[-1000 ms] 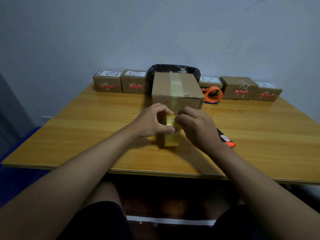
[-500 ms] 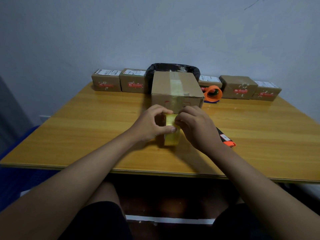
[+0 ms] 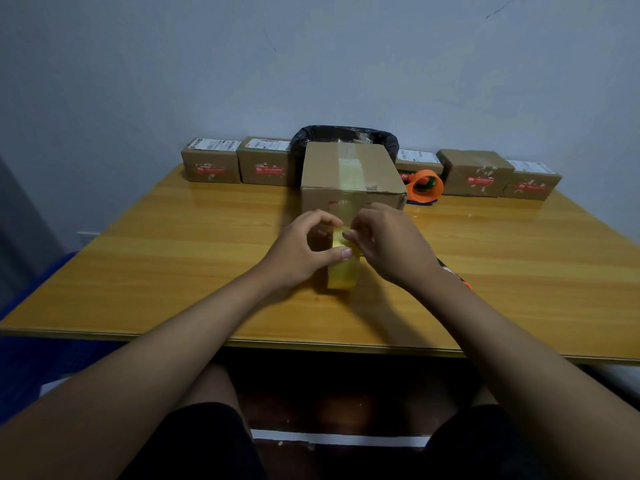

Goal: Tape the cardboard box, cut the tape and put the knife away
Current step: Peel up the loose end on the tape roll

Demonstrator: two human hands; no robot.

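Tape roll (image 3: 343, 271) stands on edge, my left hand (image 3: 301, 249) gripping it; right hand (image 3: 388, 244) fingertips pinch, I judge for the loose end.

Tape roll (image 3: 343, 271) stands before cardboard box (image 3: 349, 174) on table (image 3: 173, 265).

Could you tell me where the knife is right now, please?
In the head view, the knife lies on the table, mostly hidden behind the right hand, right of the tape roll.
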